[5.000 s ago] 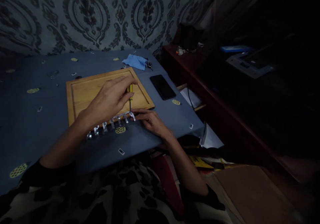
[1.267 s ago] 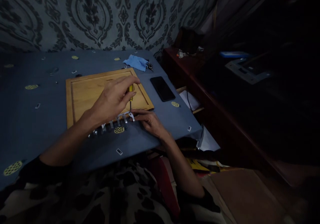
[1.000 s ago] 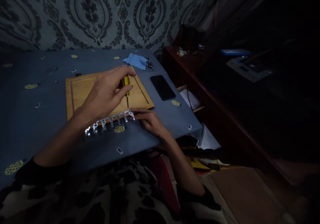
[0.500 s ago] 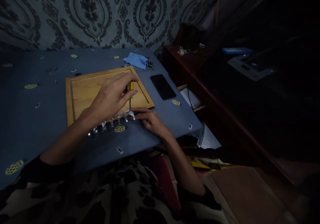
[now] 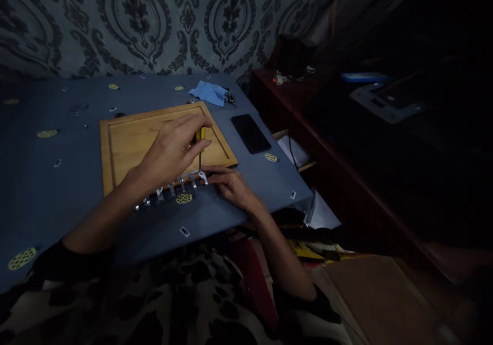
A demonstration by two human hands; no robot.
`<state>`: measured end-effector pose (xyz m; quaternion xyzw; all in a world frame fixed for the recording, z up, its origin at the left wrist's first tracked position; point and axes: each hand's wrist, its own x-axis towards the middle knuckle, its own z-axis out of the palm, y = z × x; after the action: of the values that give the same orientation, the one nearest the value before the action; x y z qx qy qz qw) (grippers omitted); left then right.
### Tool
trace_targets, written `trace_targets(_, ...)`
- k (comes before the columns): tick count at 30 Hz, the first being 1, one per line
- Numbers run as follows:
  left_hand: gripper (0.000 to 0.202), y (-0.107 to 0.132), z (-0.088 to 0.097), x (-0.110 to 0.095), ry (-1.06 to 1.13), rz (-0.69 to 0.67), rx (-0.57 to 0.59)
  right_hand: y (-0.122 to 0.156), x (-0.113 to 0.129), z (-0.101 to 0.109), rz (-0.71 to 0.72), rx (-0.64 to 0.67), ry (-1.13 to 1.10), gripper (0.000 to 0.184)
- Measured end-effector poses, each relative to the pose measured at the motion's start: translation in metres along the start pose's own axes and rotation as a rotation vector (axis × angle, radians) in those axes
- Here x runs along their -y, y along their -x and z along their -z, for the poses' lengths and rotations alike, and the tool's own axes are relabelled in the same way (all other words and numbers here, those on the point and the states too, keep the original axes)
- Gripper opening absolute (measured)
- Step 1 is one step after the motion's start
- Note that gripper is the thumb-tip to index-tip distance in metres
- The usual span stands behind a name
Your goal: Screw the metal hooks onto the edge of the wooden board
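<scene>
Apparently for straight pressing, my left hand (image 5: 167, 142) holds the yellow screwdriver (image 5: 203, 134) upright on the hook rail (image 5: 182, 181), whose end my right hand (image 5: 235, 189) perhaps steadies, its grip unclear.

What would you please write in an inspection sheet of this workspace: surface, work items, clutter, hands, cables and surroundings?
Surface: blue-grey tablecloth with printed yellow motifs.
Work items: wooden board; metal hook rail along its near edge; yellow-handled screwdriver, roughly upright, tip at the rail's right end.
Clutter: phone right of the board; blue cloth behind it, with a small dark object alongside.
Hands: left hand grips the screwdriver; right hand is at the rail's right end, seemingly touching it.
Cables: one dark cord-like strand at the open drawer.
Surroundings: patterned backdrop; dim light.
</scene>
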<state>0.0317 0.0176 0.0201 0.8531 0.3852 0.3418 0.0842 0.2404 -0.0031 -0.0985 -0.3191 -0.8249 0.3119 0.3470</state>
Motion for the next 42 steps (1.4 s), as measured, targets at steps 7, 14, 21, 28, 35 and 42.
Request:
trace_targets(7,0.026,0.0,0.001,-0.001,-0.037,-0.022,0.035,-0.001,0.0,0.0,0.022,0.003,-0.024,0.064)
trace_targets(14,0.03,0.001,0.001,-0.001,-0.081,-0.029,0.048,-0.002,0.005,0.002,0.001,0.013,0.0,0.065)
trace_targets(21,0.028,-0.001,0.0,-0.004,0.024,-0.019,0.074,-0.001,0.0,0.0,0.02,-0.005,-0.005,0.064)
trace_targets(28,0.035,-0.004,0.012,-0.008,0.091,0.024,0.199,0.0,0.0,0.0,0.045,-0.012,-0.039,0.069)
trace_targets(35,0.032,-0.002,0.018,-0.011,0.042,0.07,0.074,0.001,-0.001,0.0,0.004,-0.002,-0.026,0.063)
trace_targets(42,0.031,-0.003,0.014,-0.007,0.027,0.091,0.116,0.0,0.0,0.001,0.011,0.004,-0.015,0.06)
